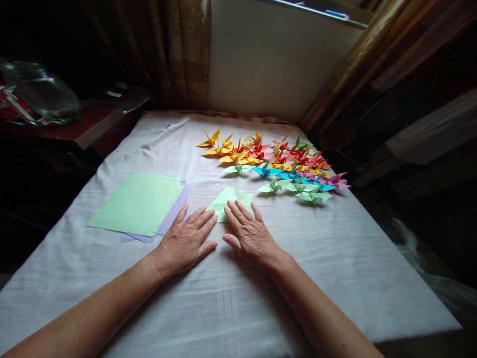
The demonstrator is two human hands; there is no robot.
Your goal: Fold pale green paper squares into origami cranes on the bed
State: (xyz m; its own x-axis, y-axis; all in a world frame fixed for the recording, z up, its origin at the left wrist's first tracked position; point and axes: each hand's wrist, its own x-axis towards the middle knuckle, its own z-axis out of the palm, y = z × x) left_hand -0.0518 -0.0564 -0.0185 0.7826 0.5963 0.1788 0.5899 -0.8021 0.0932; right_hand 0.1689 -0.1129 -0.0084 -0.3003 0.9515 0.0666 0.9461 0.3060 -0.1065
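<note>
Both bare forearms reach forward and converge. The left hand (185, 242) lies palm down, fingers spread flat, thumb out to the side. The right hand (250, 235) lies likewise, its fingertips (231, 207) apparently pressing downward, just beside the left's.

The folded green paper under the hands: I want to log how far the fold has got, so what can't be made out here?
Head view only:
- Folded green paper: near edge hidden under the fingertips of the left hand and right hand.
- Lilac sheets: covered by the green sheet stack; count unclear.
- Paper cranes: overlapping, too small to count.
- Clear object at left: dark, blurred.
</note>
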